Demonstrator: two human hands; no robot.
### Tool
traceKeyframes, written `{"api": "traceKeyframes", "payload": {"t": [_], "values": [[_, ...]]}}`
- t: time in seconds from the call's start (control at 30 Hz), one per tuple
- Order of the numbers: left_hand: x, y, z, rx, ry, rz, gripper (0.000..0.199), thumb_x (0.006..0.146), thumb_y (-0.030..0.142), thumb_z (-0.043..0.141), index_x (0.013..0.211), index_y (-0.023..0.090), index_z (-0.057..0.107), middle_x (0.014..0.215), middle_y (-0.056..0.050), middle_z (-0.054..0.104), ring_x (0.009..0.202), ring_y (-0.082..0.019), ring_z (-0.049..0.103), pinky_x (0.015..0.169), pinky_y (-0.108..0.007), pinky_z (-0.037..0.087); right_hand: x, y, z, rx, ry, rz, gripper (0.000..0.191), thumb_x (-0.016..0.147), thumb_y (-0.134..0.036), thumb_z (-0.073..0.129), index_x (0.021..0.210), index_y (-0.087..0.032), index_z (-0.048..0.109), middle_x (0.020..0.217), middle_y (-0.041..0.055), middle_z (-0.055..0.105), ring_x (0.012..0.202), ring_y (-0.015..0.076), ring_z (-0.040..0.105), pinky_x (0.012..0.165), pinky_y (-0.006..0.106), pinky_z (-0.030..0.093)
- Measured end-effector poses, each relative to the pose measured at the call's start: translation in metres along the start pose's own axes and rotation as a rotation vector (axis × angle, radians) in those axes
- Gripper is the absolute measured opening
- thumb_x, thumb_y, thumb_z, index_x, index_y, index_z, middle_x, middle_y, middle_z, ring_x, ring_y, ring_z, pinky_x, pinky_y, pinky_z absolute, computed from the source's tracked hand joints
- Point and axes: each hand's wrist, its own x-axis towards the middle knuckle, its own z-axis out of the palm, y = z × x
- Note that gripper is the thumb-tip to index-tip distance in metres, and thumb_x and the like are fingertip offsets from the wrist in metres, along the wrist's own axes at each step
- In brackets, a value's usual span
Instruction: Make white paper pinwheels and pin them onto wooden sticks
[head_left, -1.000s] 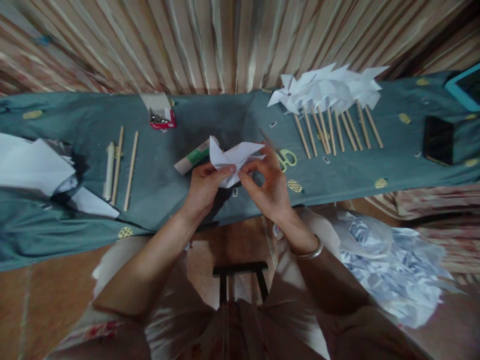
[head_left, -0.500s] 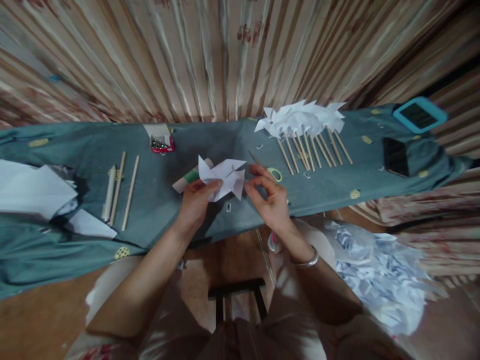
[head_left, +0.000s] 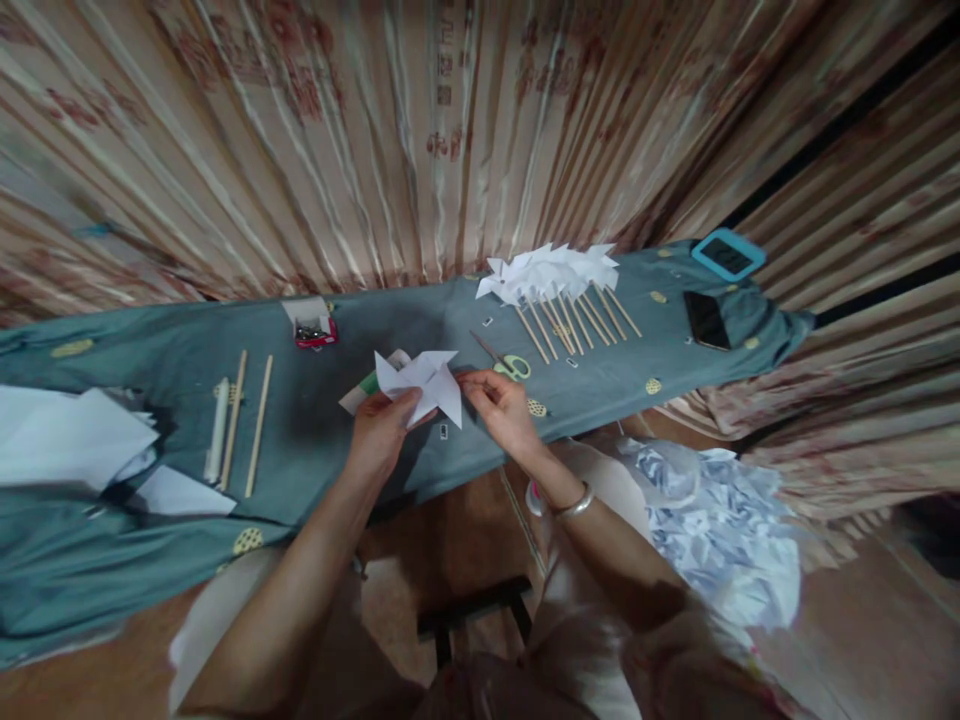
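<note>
My left hand (head_left: 379, 432) grips a white paper pinwheel (head_left: 424, 382) by its lower left side, thumb on top, above the table. Close to the pinwheel's right blade, my right hand (head_left: 501, 408) has thumb and fingers pinched together. What lies between those fingertips is too small to make out, and I cannot tell whether they touch the paper. Partly hidden behind the pinwheel lies a white and green object (head_left: 360, 385). Scissors with light green handles (head_left: 513, 367) rest just beyond my right hand.
A row of white pinwheels on sticks (head_left: 555, 272) lies at the back right, near a phone (head_left: 706, 320) and a blue-framed device (head_left: 727, 256). A small red box (head_left: 315, 333) of metal bits, wooden sticks (head_left: 259, 425), a white tube (head_left: 217, 430) and paper sheets (head_left: 71, 435) are leftward.
My view has shifted, so the table's things sit lower and the right-hand ones further left. The pinwheel is tilted differently, and my right fingertips are nearer its right blade.
</note>
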Motion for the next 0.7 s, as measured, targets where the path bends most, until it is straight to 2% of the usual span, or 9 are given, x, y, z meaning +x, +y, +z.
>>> {"api": "traceKeyframes", "payload": {"t": [0.1, 0.27, 0.37, 0.5, 0.6, 0.7], "values": [[-0.002, 0.001, -0.009, 0.012, 0.019, 0.002, 0.027, 0.047, 0.022, 0.084, 0.069, 0.018, 0.068, 0.074, -0.001, 0.073, 0.074, -0.020, 0.069, 0.072, -0.034, 0.059, 0.005, -0.008, 0.001, -0.108, -0.045, -0.084, 0.021, 0.084, -0.032, 0.058, 0.094, -0.022, 0.072, 0.091, 0.0040, 0.077, 0.080, 0.0185, 0.071, 0.078, 0.033, 0.057], [-0.004, 0.012, -0.021, 0.039, 0.030, 0.016, 0.024, 0.051, 0.022, 0.085, 0.071, 0.019, 0.072, 0.077, -0.002, 0.075, 0.078, -0.020, 0.070, 0.071, -0.031, 0.061, 0.024, -0.024, -0.005, -0.330, -0.122, -0.327, 0.024, 0.085, -0.023, 0.056, 0.103, -0.024, 0.071, 0.125, 0.0078, 0.070, 0.114, 0.0214, 0.066, 0.098, 0.037, 0.052], [-0.007, 0.020, -0.025, 0.048, 0.025, -0.003, 0.023, 0.052, 0.021, 0.085, 0.072, 0.018, 0.074, 0.081, -0.003, 0.076, 0.078, -0.019, 0.070, 0.070, -0.030, 0.061, 0.032, -0.024, -0.006, -0.347, -0.100, -0.394, 0.026, 0.086, -0.023, 0.055, 0.108, -0.024, 0.069, 0.135, 0.0096, 0.064, 0.123, 0.0222, 0.062, 0.103, 0.039, 0.049], [-0.010, 0.021, -0.025, 0.058, 0.017, -0.054, 0.023, 0.051, 0.020, 0.086, 0.069, 0.016, 0.073, 0.080, -0.005, 0.076, 0.072, -0.018, 0.069, 0.065, -0.030, 0.062, 0.029, -0.011, -0.004, -0.287, -0.027, -0.358, 0.027, 0.086, -0.022, 0.054, 0.109, -0.022, 0.069, 0.137, 0.0116, 0.062, 0.128, 0.0242, 0.058, 0.105, 0.042, 0.048], [-0.010, 0.013, -0.024, 0.046, 0.029, -0.090, 0.025, 0.048, 0.020, 0.087, 0.067, 0.014, 0.073, 0.076, -0.004, 0.076, 0.068, -0.017, 0.069, 0.062, -0.028, 0.062, 0.021, -0.005, -0.005, -0.253, -0.048, -0.298, 0.025, 0.085, -0.021, 0.056, 0.105, -0.023, 0.070, 0.132, 0.0112, 0.065, 0.125, 0.0248, 0.061, 0.105, 0.044, 0.048], [-0.009, 0.006, -0.022, 0.035, 0.024, -0.122, 0.028, 0.047, 0.021, 0.089, 0.070, 0.013, 0.074, 0.074, -0.005, 0.075, 0.066, -0.016, 0.069, 0.061, -0.027, 0.061, 0.015, -0.007, -0.006, -0.185, -0.071, -0.258, 0.023, 0.085, -0.022, 0.056, 0.101, -0.023, 0.073, 0.133, 0.0105, 0.064, 0.124, 0.0231, 0.061, 0.101, 0.040, 0.051]]}}
